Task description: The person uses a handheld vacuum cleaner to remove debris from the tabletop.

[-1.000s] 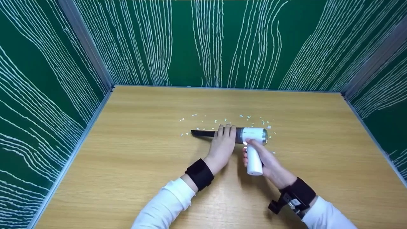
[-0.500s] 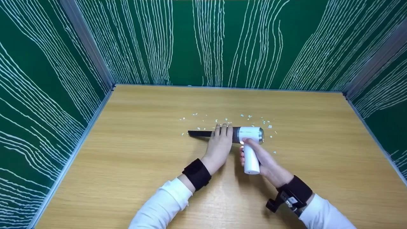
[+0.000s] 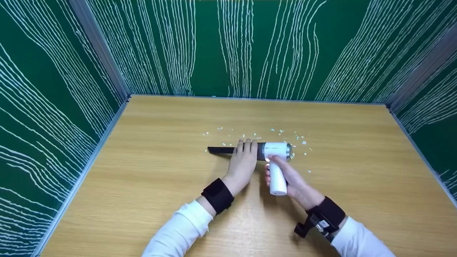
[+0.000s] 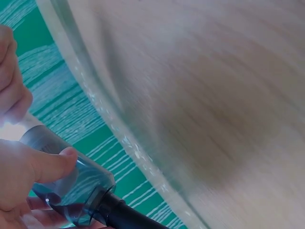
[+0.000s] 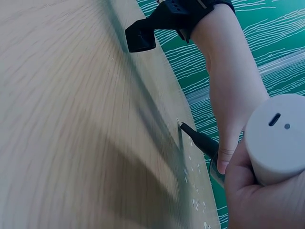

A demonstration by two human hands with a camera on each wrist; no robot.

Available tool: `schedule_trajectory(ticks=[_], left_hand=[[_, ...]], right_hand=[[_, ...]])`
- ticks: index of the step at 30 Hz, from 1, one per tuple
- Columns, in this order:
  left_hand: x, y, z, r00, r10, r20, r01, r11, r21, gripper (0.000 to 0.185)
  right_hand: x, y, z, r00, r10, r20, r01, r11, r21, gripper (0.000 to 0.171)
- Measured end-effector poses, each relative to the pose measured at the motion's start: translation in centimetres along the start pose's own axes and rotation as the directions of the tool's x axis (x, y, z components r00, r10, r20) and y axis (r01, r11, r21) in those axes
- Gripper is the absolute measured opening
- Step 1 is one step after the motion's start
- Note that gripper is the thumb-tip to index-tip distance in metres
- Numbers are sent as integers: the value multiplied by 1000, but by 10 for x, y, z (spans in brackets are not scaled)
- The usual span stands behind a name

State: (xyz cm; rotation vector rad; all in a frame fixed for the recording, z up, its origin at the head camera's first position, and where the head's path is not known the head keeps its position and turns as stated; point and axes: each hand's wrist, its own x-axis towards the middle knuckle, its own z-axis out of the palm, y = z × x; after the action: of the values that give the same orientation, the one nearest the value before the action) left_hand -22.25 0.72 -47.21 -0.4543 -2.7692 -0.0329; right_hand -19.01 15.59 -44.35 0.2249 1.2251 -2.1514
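A white handheld vacuum cleaner with a long black nozzle is held sideways over the table, its nozzle pointing left. My right hand grips the white handle, thumb up near the body. Over the front of the vacuum lies my left hand; in the left wrist view its thumb and fingers curl round the clear dust cup. The nozzle tip is right at a small white scrap. Tiny white scraps are scattered behind and beside the vacuum. In the right wrist view the handle's round end faces the camera.
The wooden table is bordered by green panels with wavy white lines at the back and both sides. Grey posts stand at the back corners. A black wrist mount juts out from the right wrist, low over the table.
Both hands have slid a little to the left together with the vacuum cleaner, bringing the nozzle tip to the leftmost scraps. The grip of each hand looks the same.
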Motion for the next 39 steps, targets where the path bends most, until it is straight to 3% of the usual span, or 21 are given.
schedule_trajectory(ticks=[13, 27, 39], left_hand=[[3, -4, 1, 1000, -23, 0, 23, 1000, -18, 43], [21, -10, 1, 999, -42, -23, 42, 999, -5, 48], [30, -20, 5, 996, -85, -1, 85, 995, -46, 50]], right_hand=[[7, 1, 5, 1000, 0, -11, 0, 1000, 4, 27], [32, 4, 10, 982, -82, -172, 92, 995, 49, 29], [49, 4, 17, 969, -97, -228, 99, 995, -4, 39]])
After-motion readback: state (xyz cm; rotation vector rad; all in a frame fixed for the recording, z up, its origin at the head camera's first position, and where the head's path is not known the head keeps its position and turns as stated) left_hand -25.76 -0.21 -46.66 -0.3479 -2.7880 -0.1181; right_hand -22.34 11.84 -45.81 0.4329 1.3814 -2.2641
